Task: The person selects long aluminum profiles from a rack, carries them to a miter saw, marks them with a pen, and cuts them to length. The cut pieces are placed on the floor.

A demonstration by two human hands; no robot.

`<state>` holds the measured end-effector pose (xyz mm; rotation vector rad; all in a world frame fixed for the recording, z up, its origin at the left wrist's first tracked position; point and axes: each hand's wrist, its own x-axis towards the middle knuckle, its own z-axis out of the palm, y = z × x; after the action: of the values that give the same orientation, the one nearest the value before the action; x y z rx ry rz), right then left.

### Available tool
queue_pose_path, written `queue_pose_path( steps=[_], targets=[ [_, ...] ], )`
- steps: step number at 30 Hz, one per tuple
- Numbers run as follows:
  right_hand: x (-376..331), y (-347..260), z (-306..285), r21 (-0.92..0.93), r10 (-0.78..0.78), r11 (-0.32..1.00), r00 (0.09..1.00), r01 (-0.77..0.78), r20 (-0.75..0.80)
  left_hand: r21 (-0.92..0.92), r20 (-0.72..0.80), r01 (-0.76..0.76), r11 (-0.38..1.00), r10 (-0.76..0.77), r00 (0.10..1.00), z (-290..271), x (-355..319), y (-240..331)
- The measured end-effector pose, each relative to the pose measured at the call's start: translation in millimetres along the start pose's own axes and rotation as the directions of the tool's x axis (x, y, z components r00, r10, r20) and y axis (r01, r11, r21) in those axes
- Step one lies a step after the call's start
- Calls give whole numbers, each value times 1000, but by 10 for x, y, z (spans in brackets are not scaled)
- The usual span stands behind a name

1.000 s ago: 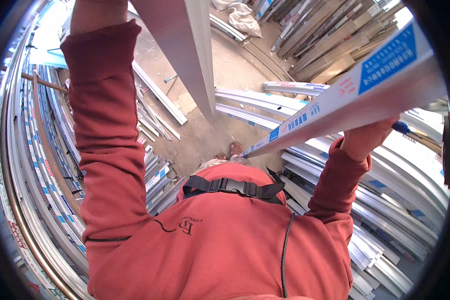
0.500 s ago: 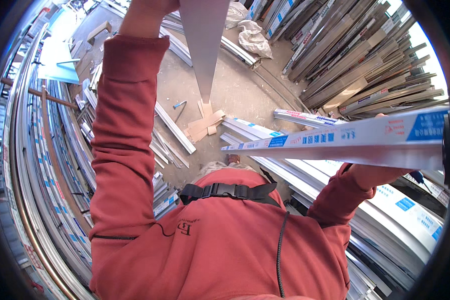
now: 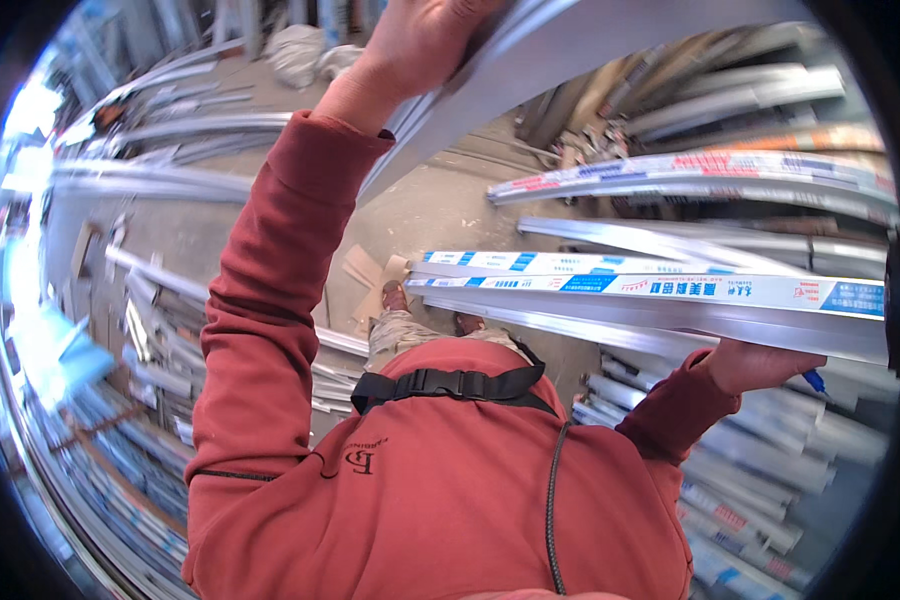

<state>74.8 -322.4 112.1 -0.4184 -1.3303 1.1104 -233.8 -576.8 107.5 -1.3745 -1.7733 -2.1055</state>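
My left hand (image 3: 422, 42), raised at the top of the head view, is closed on the edge of a long, wide grey metal profile (image 3: 570, 65). That profile slants from the middle up to the right. On the right, my right hand (image 3: 760, 366) is wrapped under a long metal profile (image 3: 610, 312) covered in blue-and-white printed film. Its fingers are partly hidden behind the profile. A blue-tipped pen-like tool (image 3: 815, 380) sticks out from the same hand. The far right end of the filmed profile is cut off by the dark rim.
Filmed profiles (image 3: 690, 175) lie to the right, with more blurred stacks (image 3: 740, 460) below them. Loose metal strips (image 3: 155, 330) cover the floor at left. Brown cardboard pieces (image 3: 365, 275) lie by my shoes (image 3: 395, 297). A white sack (image 3: 296, 55) sits at the back.
My body has turned to the right, so the surroundings have swung round and blurred. The grey profile has tilted from pointing toward me to slanting rightward. My left arm has shifted right; both holds continue.
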Motion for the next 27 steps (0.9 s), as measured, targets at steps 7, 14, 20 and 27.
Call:
queue_pose_path(
  steps=[7, 14, 20, 27],
  targets=[
    [-473, -455, -47, -227, -23, 971, 923, -71, -384, -29, 303, 5, 1000, 4, 953, 573, 212, -405],
    [-772, -539, -502, -263, -50, 959, 847, -108, -530, -155, 456, 87, 984, -7, 890, 1498, -88, -674],
    [-1052, -167, -1064, -449, -112, 877, 836, -171, -537, -75, 534, 96, 993, -41, 845, 2127, -295, -837],
    [-1141, -39, -1330, -576, -172, 801, 860, -162, -481, 36, 594, 226, 973, -203, 779, 3133, -584, -827]
  ],
)
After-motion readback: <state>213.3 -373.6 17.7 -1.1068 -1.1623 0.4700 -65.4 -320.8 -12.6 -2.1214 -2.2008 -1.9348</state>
